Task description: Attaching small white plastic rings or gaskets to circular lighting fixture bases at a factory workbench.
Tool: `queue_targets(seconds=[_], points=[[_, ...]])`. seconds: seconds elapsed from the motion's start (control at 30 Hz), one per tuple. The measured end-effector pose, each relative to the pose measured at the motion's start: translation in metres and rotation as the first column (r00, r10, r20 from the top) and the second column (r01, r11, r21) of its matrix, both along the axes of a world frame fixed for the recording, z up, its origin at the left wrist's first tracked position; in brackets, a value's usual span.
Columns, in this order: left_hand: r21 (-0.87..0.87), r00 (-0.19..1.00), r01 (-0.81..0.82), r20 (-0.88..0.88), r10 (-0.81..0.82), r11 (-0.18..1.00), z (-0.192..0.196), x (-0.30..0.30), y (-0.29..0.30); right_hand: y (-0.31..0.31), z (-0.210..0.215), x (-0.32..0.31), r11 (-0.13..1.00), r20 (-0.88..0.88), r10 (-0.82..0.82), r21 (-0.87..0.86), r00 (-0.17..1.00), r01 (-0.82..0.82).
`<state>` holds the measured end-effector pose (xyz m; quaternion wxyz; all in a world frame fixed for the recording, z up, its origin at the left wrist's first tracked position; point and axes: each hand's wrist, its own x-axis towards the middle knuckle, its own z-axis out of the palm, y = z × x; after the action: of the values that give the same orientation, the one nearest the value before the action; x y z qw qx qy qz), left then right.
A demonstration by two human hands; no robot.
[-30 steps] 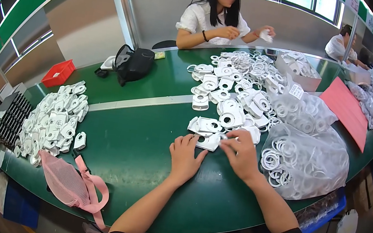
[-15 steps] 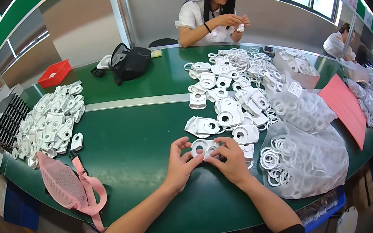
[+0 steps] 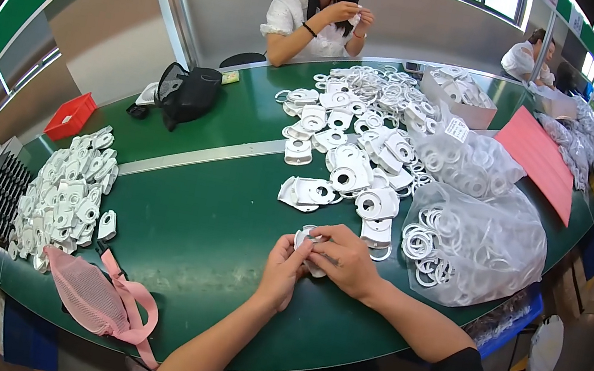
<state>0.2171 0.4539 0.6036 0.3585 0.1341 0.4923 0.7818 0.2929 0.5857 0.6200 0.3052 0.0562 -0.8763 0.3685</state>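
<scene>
Both my hands meet over the green table [image 3: 205, 217], just in front of me. My left hand [image 3: 284, 268] and my right hand [image 3: 342, 258] grip one small white plastic part [image 3: 306, 239] between their fingers; most of it is hidden. Beyond my hands lies a heap of white plastic parts [image 3: 350, 171] with round holes, mixed with white rings [image 3: 361, 82]. Right of my right hand sits a clear bag of white rings [image 3: 472, 242].
A pile of white parts [image 3: 68, 190] lies at the table's left end, with a pink mesh bag [image 3: 94, 297] at the near edge. A black bag [image 3: 187, 92], a red bin [image 3: 71, 116] and a pink sheet [image 3: 541, 156] lie farther off. A person [image 3: 319, 8] works opposite.
My hands have drawn back from the heap toward me, lifting one white part between them. The person opposite has raised both hands to work on a piece.
</scene>
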Motion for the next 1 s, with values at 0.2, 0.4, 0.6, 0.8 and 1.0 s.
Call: queue_targets(seconds=[0.2,0.4,0.6,0.8,1.0], points=[[0.095,0.978,0.045,0.200,-0.063,0.994,0.001,-0.004,0.002,0.009,0.020,0.003,0.998,-0.041,0.035,-0.049,0.999,-0.037],[-0.015,0.970,-0.121,0.211,0.121,0.993,-0.001,-0.018,-0.005,0.053,0.045,0.030,0.898,0.497,-0.406,0.372,0.767,0.234],[0.080,0.965,-0.024,0.264,0.002,0.997,0.014,-0.023,-0.008,0.057,0.042,0.031,0.901,0.681,-0.361,0.432,0.637,0.050],[0.128,0.964,0.104,0.233,-0.131,0.986,0.012,-0.022,-0.008,0.054,0.056,0.026,0.946,0.425,-0.212,-0.137,0.880,0.295],[0.104,0.939,0.173,0.282,-0.196,0.979,0.023,-0.015,-0.008,0.064,0.041,0.020,0.876,0.368,-0.332,-0.221,0.869,0.428]])
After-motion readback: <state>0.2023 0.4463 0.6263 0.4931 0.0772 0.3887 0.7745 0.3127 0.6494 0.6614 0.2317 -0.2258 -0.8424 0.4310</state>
